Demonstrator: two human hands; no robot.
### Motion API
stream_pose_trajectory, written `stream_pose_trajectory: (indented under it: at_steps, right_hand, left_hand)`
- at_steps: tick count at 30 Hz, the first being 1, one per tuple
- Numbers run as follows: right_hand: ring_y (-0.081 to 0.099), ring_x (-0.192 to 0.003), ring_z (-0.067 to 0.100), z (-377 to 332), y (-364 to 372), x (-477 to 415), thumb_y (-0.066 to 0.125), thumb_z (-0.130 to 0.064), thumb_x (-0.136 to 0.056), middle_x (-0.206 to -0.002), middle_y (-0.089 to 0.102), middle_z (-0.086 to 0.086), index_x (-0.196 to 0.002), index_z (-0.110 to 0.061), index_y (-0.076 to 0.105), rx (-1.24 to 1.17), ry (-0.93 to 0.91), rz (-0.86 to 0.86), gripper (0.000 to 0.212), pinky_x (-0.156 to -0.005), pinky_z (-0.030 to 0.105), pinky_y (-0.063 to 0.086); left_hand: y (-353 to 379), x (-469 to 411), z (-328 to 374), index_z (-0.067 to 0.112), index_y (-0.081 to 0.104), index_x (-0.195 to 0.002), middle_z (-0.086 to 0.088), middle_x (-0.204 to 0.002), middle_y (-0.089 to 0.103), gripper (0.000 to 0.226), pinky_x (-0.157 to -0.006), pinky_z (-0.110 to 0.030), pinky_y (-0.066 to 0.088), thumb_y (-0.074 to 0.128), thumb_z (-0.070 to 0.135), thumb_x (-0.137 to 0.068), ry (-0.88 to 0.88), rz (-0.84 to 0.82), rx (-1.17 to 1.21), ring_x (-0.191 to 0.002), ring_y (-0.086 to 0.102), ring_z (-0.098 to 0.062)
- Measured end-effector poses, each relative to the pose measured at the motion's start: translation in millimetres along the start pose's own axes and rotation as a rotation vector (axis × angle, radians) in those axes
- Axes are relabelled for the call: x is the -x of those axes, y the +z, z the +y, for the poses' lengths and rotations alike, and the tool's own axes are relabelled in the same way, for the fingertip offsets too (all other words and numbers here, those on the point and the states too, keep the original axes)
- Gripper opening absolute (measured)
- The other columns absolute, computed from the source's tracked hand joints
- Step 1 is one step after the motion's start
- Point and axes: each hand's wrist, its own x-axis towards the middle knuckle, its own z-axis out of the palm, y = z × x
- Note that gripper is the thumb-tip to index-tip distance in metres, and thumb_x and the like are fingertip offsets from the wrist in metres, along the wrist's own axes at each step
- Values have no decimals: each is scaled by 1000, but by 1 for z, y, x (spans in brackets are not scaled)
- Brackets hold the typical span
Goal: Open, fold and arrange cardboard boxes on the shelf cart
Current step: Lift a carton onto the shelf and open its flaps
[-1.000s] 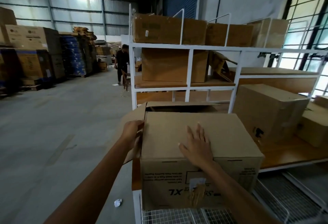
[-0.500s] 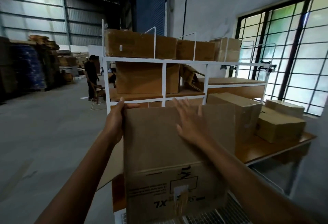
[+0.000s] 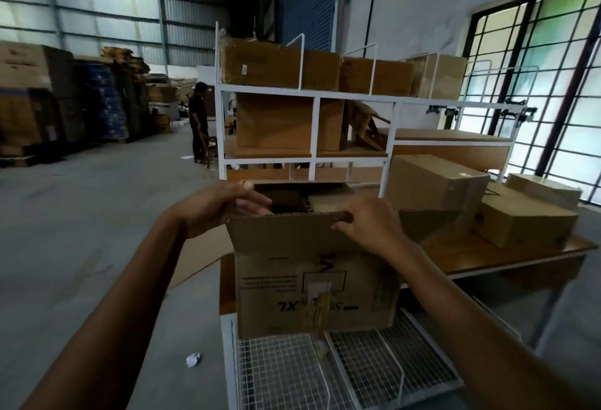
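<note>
On the wire shelf (image 3: 283, 374), the cardboard box (image 3: 292, 282) is standing open-topped. The left hand (image 3: 214, 208) is gripping its top left corner, and the right hand (image 3: 370, 224) is gripping the near flap (image 3: 279, 234) edge. Inside, only dark cardboard is showing.

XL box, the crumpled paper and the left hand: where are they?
XL box (image 3: 279, 289), head view, printed front side.
crumpled paper (image 3: 193, 360), head view, its middle.
left hand (image 3: 214, 208), head view, back of hand.
</note>
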Motion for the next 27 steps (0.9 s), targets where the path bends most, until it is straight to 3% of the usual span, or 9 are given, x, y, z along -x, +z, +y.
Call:
stream_pose_trajectory:
  at_steps: [2, 4, 8, 11, 14, 16, 19, 23, 27]
  right_hand:
    - [55, -74, 3, -1, 0, 23, 66, -33, -89, -80, 64, -13, -96, -30, 73, -29, 1, -45, 10, -73, 28, 50]
    - [57, -78, 2, 3, 8, 48, 66, -27, -87, -93, 70, -14, -107, -30, 74, -135, 8, -173, 22, -69, 23, 45]
    - [44, -129, 16, 12, 43, 83, 71, -39, -80, -147, 47, -4, -138, -39, 51, -206, -14, -479, 61, -105, 38, 40]
    - [17, -145, 26, 16, 69, 98, 71, -61, -74, -162, 20, -4, -146, -46, 34, -95, -37, -595, 83, -114, 55, 23]
    - [13, -148, 32, 18, 89, 102, 65, -64, -80, -164, 14, 1, -145, -39, 42, -208, 52, -638, 74, -117, 53, 18]
    - [19, -148, 31, 20, 104, 99, 64, -57, -85, -164, 17, 6, -146, -31, 44, -328, 152, -614, 69, -117, 45, 19]
    - [27, -145, 25, 22, 120, 86, 65, -45, -88, -162, 24, 5, -144, -30, 45, -318, 204, -440, 61, -115, 39, 25]
    - [30, -143, 17, 23, 128, 47, 59, -39, -93, -159, 30, -2, -140, -30, 49, -265, 191, -267, 49, -113, 37, 29]
    - [30, -142, 16, 23, 138, 5, 55, -35, -95, -155, 36, 0, -140, -30, 49, -170, 182, -160, 46, -113, 40, 33]
  left_hand:
    - [16, 9, -1, 16, 67, -117, -10, -111, 73, 46, -87, -36, 56, 69, 45, -81, -88, -24, -120, -104, 70, -27]
    - [34, 12, -9, 26, 64, -118, -2, -114, 71, 30, -90, -36, 55, 67, 29, -88, -203, -35, -319, -105, 68, -20]
    - [66, 5, -47, 26, 56, -132, 2, -135, 56, 44, -99, -32, 44, 68, 31, -89, -275, -94, -807, -122, 53, -16]
    - [95, -4, -90, 25, 51, -139, -5, -154, 38, 57, -111, -44, 35, 68, 37, -86, -185, 117, -1021, -140, 36, -26]
    - [115, -13, -127, 24, 37, -148, -8, -163, 18, 65, -120, -47, 23, 60, 42, -90, -135, 233, -1077, -149, 20, -29]
    - [118, -20, -146, 23, 32, -151, -9, -161, 23, 68, -122, -47, 15, 56, 46, -91, -131, 208, -1169, -148, 20, -29]
    - [111, -34, -163, 25, 46, -137, -1, -135, 49, 54, -110, -41, 31, 49, 54, -91, -34, 321, -1226, -127, 43, -23]
    - [92, -65, -153, 25, 61, -94, 8, -92, 57, 35, -79, -32, 49, 41, 53, -96, 8, 390, -1039, -87, 53, -11]
    - [71, -92, -150, 23, 64, -86, 6, -80, 63, 26, -66, -31, 54, 49, 41, -98, 14, 316, -909, -69, 59, -8]
